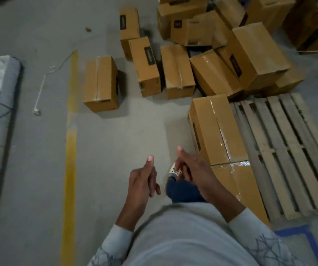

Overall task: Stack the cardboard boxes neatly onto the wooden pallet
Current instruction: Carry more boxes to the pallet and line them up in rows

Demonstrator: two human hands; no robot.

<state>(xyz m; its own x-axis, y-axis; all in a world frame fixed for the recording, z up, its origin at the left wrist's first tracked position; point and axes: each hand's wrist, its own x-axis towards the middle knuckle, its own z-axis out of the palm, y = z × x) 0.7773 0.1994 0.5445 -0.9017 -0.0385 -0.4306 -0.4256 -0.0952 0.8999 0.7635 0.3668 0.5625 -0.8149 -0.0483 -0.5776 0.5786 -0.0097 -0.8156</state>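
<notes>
Hanging loose, left hand [142, 179] and right hand [191, 167] hover (empty).

I count one wooden pallet [269, 150] with two cardboard boxes along its left edge: far box [216, 129], near box [240, 189]. On the floor [29, 169] sits one lone box [100, 83], plus at least ten more in a heap [257, 54], too overlapped for me to number exactly. Two hands: left hand [142, 181], right hand [190, 166]. One yellow line [71, 150].

The left hand [143, 178] and right hand [189, 166] hover side by side at lower centre of the frame, both empty, fingers [154, 186] loosely curled, thumbs [150, 160] pointing forward.
</notes>
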